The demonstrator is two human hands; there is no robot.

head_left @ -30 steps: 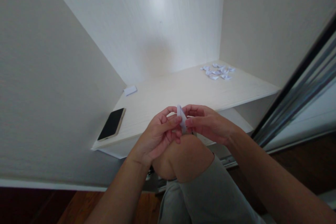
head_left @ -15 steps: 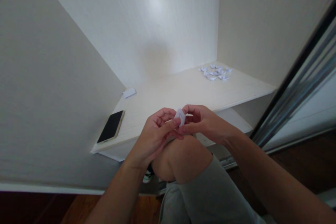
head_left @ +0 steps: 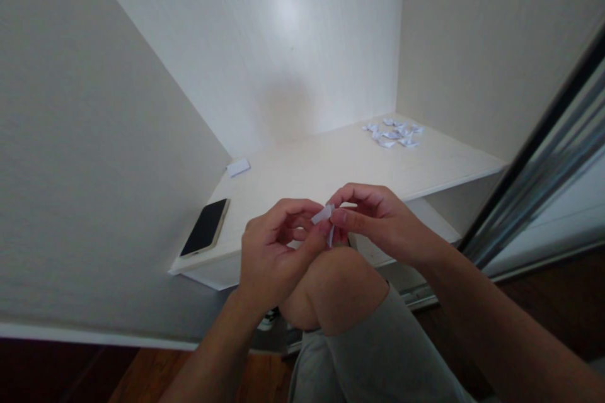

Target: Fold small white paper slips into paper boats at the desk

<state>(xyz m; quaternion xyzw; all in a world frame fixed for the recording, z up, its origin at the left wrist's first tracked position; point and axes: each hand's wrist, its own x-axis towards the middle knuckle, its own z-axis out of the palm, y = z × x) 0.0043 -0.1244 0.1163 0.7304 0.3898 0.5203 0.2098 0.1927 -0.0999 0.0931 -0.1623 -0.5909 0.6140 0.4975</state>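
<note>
A small folded piece of white paper (head_left: 322, 215) is pinched between my two hands, above my raised knee and in front of the shelf edge. My left hand (head_left: 281, 245) grips it from the left with thumb and forefinger. From the right, my right hand (head_left: 373, 217) pinches the other side, its thumb lying over the paper. Short flaps of the paper stick out between the fingertips; the rest is hidden by the fingers.
Several folded white paper pieces (head_left: 394, 133) lie at the back right of the white shelf (head_left: 302, 170). A phone (head_left: 205, 227) rests at its left front. Behind it sits a small white stack of paper (head_left: 238, 167). A sliding-door frame (head_left: 534, 129) stands at the right.
My fingers have shifted on the paper, and the left hand has turned. The paper now shows angled flaps rather than one flat face. The view has moved slightly.
</note>
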